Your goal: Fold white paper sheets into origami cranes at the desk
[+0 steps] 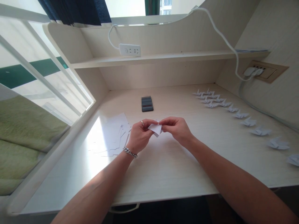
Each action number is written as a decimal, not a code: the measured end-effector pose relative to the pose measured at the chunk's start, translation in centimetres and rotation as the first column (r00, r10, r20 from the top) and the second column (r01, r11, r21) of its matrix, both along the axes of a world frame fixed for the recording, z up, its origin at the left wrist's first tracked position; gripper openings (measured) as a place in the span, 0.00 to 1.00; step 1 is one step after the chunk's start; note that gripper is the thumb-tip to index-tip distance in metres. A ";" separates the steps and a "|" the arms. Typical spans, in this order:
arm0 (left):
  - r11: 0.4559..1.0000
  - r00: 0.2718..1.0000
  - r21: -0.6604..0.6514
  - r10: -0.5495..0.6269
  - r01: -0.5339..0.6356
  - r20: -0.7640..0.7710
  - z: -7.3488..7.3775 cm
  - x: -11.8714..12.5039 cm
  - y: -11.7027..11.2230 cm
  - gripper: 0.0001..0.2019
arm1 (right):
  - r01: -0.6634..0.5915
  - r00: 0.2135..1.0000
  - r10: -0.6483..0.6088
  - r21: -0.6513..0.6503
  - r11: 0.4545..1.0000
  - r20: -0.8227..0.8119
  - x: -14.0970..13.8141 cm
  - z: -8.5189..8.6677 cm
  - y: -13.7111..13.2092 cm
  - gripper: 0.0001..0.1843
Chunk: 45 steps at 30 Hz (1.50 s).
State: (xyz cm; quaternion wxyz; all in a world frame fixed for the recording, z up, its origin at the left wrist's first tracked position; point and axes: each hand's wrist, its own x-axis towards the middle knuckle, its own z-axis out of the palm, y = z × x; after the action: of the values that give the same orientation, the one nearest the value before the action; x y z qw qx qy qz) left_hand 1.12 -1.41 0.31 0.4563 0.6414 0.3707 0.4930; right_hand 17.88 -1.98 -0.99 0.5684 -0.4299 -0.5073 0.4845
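A small piece of folded white paper (155, 128) is held up between both hands above the middle of the desk. My left hand (140, 134), with a ring and a chain bracelet, pinches its left side between thumb and fingers. At the paper's upper right, my right hand (177, 128) pinches the edge with thumb and forefinger. The underside of the paper and some of my fingertips are hidden. To the left lie loose sheets of white paper (112, 132), partly in bright sunlight.
Several folded paper cranes (249, 121) stand in a line along the desk's right side. A dark phone-like object (147, 104), blurred on top, is beyond my hands. A power strip (130, 49) sits on the shelf (163, 58); a white cable (219, 32) runs to the wall socket (268, 71).
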 end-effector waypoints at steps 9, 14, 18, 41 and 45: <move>0.998 0.996 -0.062 0.015 -0.020 -0.084 -0.1 -0.2 0.3 0.09 | -0.033 0.998 0.034 -0.030 0.999 0.051 0.2 0.0 0.0 0.12; 0.989 0.996 -0.139 -0.052 0.042 -0.071 0.3 -0.2 0.2 0.14 | -0.077 0.992 0.083 -0.067 0.995 0.091 0.4 0.0 0.0 0.16; 0.966 0.988 -0.216 -0.128 0.145 0.092 0.4 -0.2 0.1 0.19 | 0.006 0.997 -0.001 -0.069 0.998 0.076 0.3 0.0 0.1 0.17; 0.914 0.956 -0.330 -0.159 0.237 0.247 -0.3 -0.2 0.5 0.15 | -0.096 0.995 0.093 -0.100 0.990 -0.034 0.2 0.2 -0.1 0.17; 0.919 0.957 -0.334 -0.125 0.211 0.262 -0.6 -0.1 0.7 0.16 | -0.069 0.994 0.072 -0.048 0.997 0.084 0.1 -0.2 0.1 0.15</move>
State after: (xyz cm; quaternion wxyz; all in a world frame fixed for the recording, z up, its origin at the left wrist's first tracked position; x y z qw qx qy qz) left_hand 0.99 -0.73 -0.25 0.6469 0.5141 0.3407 0.4486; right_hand 18.00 -1.93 -1.16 0.5189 -0.4447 -0.5351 0.4966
